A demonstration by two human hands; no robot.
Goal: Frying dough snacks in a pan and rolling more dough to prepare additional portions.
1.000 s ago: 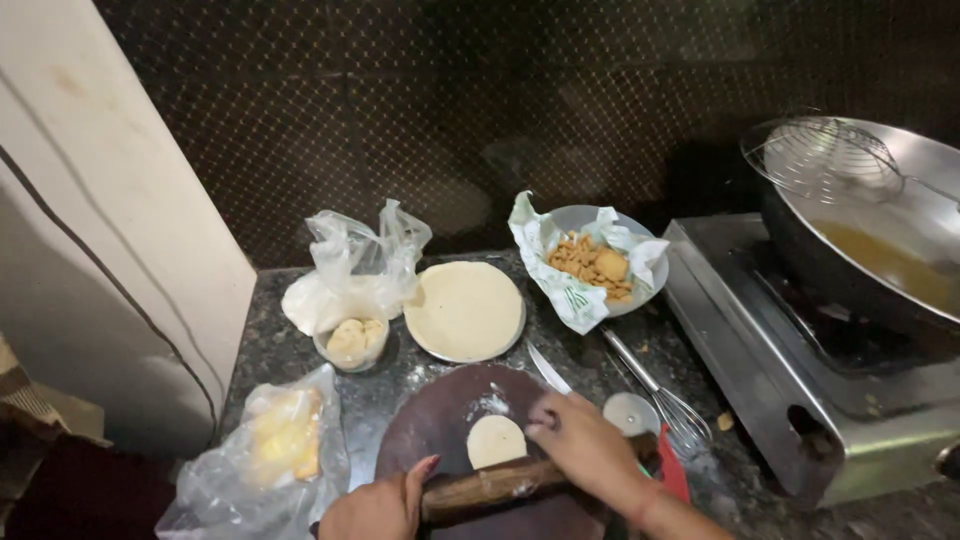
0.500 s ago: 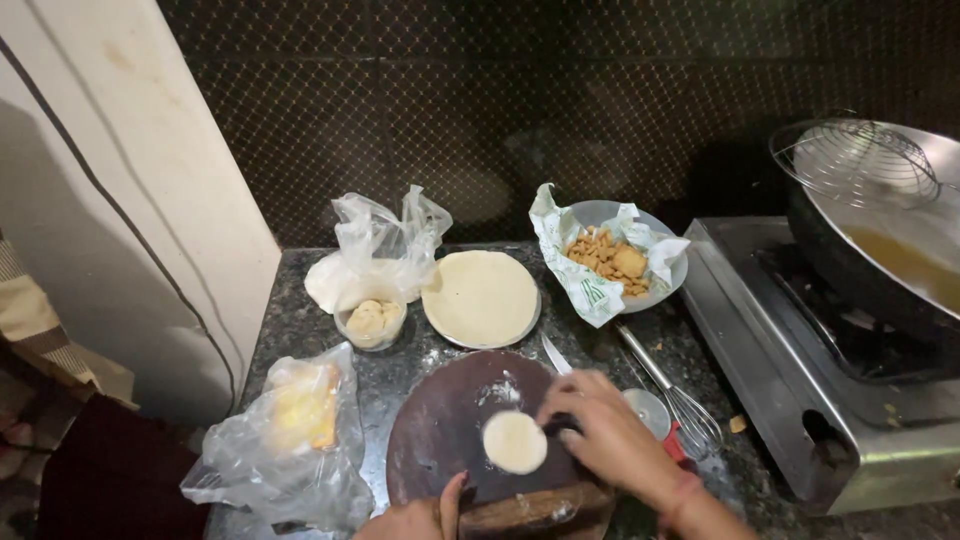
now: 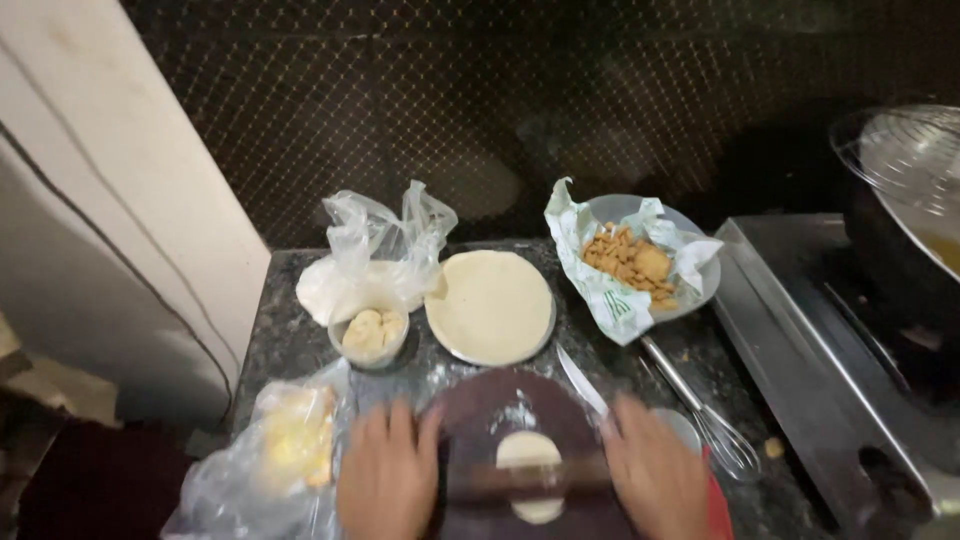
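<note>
My left hand (image 3: 385, 480) and my right hand (image 3: 655, 478) press flat on the two ends of a wooden rolling pin (image 3: 530, 480). The pin lies across a small pale disc of dough (image 3: 528, 452) on a round dark board (image 3: 520, 420). Both hands are blurred. Just beyond the board a plate carries a flat rolled-out round of dough (image 3: 490, 305). A small bowl of dough balls (image 3: 370, 335) stands to the left of that plate.
A paper-lined bowl of fried snacks (image 3: 635, 262) sits at the back right. A knife (image 3: 580, 380) and a whisk (image 3: 705, 420) lie right of the board. Plastic bags (image 3: 380, 250) (image 3: 270, 460) lie left. A stove (image 3: 830, 360) holds an oil pan (image 3: 900, 230) with a wire skimmer.
My left hand has come up onto the pin's left end and my right hand has shifted to its right end. The camera view has tilted and moved left.
</note>
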